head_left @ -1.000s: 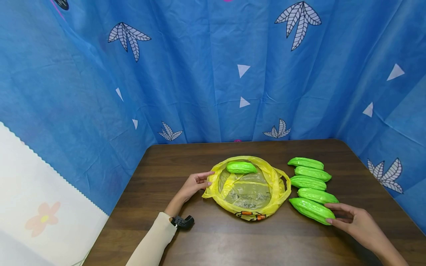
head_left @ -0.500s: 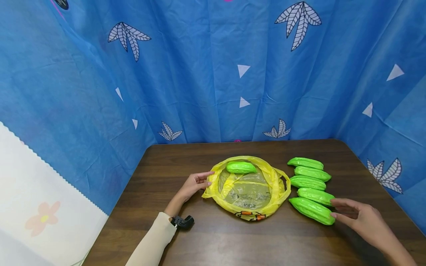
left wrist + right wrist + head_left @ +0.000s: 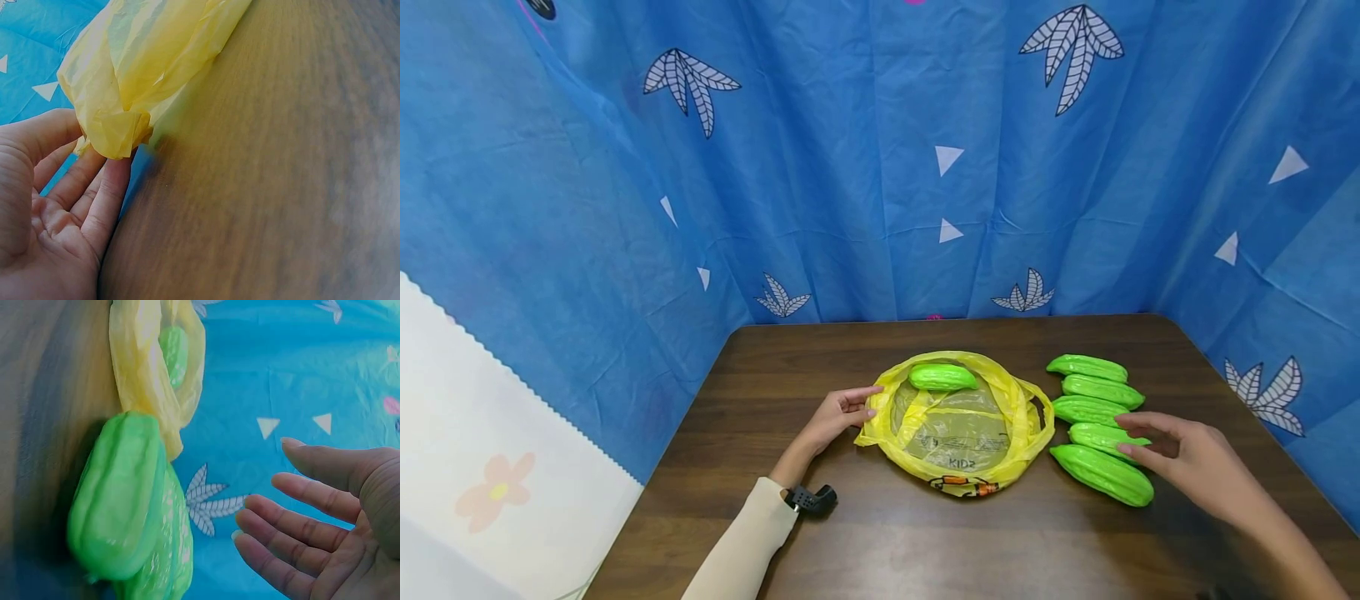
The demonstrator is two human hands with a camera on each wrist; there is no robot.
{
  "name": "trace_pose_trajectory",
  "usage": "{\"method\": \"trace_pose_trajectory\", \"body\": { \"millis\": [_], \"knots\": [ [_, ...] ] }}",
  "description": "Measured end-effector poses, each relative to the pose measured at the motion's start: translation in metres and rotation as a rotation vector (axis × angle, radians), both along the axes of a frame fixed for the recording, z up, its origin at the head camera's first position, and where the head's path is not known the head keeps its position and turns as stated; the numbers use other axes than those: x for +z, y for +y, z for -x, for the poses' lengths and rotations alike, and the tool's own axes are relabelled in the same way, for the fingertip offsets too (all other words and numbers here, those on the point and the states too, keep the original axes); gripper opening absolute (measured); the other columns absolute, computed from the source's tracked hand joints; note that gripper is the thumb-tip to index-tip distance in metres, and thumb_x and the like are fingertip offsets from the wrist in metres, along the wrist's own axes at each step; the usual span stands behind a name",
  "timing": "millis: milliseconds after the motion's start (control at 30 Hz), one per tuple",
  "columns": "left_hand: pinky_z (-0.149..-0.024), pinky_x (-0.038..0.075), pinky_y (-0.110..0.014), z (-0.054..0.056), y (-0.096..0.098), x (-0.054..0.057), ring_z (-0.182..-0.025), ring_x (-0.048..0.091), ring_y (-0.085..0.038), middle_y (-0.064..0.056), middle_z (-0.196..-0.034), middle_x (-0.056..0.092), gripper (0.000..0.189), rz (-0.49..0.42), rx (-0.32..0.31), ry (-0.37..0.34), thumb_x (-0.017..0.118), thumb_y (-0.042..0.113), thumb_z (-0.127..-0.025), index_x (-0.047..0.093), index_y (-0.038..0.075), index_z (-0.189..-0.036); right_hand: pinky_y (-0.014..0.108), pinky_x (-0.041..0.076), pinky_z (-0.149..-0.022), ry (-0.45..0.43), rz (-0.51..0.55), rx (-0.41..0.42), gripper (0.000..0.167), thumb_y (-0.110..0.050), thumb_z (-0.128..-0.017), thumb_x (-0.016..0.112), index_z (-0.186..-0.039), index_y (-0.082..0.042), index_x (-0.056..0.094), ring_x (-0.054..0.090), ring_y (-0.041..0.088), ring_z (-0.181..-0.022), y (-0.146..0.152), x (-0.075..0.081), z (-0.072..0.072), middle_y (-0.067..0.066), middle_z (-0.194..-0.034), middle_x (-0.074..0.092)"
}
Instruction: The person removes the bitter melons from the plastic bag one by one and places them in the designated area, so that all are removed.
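Note:
A yellow plastic bag (image 3: 895, 454) lies on the table with its mouth spread wide. Inside, near the far rim, rests one bright green ridged gourd (image 3: 943, 377) that looks like a bitter melon. My left hand (image 3: 835, 419) pinches the bag's left edge; in the left wrist view its fingers (image 3: 106, 200) meet a bunched yellow corner. To the right of the bag, several similar gourds lie in a column, the nearest gourd (image 3: 1101, 475) slanting. My right hand (image 3: 1195, 462) hovers over the near end of that column, fingers apart and holding nothing, as the right wrist view confirms.
The dark wooden table (image 3: 895, 550) is bordered by a blue curtain (image 3: 850, 167) with leaf prints behind and at both sides. One bag handle loop (image 3: 1041, 417) reaches close to the gourds. A white cloth (image 3: 497, 433) with a flower hangs at the left.
My right hand has let go of the nearest gourd's right end, drawn back a little, then lifted up and left over the column. The left hand and bag stay put.

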State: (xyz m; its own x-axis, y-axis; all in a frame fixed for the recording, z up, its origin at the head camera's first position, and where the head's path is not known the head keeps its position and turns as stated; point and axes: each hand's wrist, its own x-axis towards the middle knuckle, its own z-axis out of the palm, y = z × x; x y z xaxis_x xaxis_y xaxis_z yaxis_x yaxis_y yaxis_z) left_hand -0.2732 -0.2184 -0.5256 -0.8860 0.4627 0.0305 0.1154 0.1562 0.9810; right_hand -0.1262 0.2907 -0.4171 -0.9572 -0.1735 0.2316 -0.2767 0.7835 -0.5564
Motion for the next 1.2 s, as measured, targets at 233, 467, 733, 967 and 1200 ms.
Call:
{"method": "trace_pose_trajectory", "body": {
  "millis": [233,467,733,967,1200],
  "knots": [
    [-0.077,0.059,-0.028,0.000,0.000,-0.002,-0.093,0.068,-0.015,-0.019,-0.137,0.062,0.050,-0.004,-0.001,0.019,0.070,0.015,-0.097,0.056,0.003,-0.144,0.026,0.057,-0.067,0.022,-0.015,0.076,0.034,-0.024,-0.091,0.078,-0.121,-0.008,0.073,0.071,0.030,-0.092,-0.023,0.013,0.018,0.012,-0.116,0.072],
    [-0.074,0.058,-0.026,-0.001,0.002,-0.002,-0.091,0.067,-0.015,-0.020,-0.133,0.063,0.048,0.018,0.011,0.002,0.069,0.014,-0.098,0.057,0.004,-0.144,0.029,0.059,-0.071,-0.007,0.004,0.174,0.035,-0.023,-0.092,0.077,-0.123,-0.007,0.072,0.071,0.026,-0.095,-0.046,0.022,0.034,0.012,-0.119,0.071],
    [-0.074,0.059,-0.027,-0.001,0.002,-0.002,-0.092,0.068,-0.015,-0.018,-0.133,0.064,0.048,0.013,0.010,0.016,0.069,0.014,-0.098,0.057,0.003,-0.143,0.035,0.060,-0.074,-0.047,0.004,0.230,0.031,-0.019,-0.093,0.075,-0.122,-0.007,0.072,0.070,0.022,-0.095,-0.070,0.026,0.051,0.009,-0.118,0.071],
    [-0.074,0.059,-0.028,-0.001,0.002,-0.002,-0.091,0.068,-0.015,-0.014,-0.130,0.067,0.046,0.013,0.022,0.011,0.070,0.015,-0.097,0.060,0.006,-0.142,0.035,0.060,-0.074,-0.125,0.045,0.273,0.032,-0.019,-0.095,0.073,-0.123,-0.004,0.071,0.069,0.025,-0.097,-0.086,0.027,0.070,0.013,-0.115,0.071],
    [-0.077,0.059,-0.029,-0.001,0.002,0.000,-0.094,0.069,-0.017,-0.015,-0.132,0.066,0.048,0.014,0.020,0.001,0.071,0.016,-0.097,0.060,0.007,-0.142,0.033,0.059,-0.075,-0.165,0.102,0.296,0.034,-0.022,-0.097,0.070,-0.125,-0.003,0.069,0.068,0.028,-0.102,-0.098,0.022,0.085,0.017,-0.119,0.070]
  ]
}}
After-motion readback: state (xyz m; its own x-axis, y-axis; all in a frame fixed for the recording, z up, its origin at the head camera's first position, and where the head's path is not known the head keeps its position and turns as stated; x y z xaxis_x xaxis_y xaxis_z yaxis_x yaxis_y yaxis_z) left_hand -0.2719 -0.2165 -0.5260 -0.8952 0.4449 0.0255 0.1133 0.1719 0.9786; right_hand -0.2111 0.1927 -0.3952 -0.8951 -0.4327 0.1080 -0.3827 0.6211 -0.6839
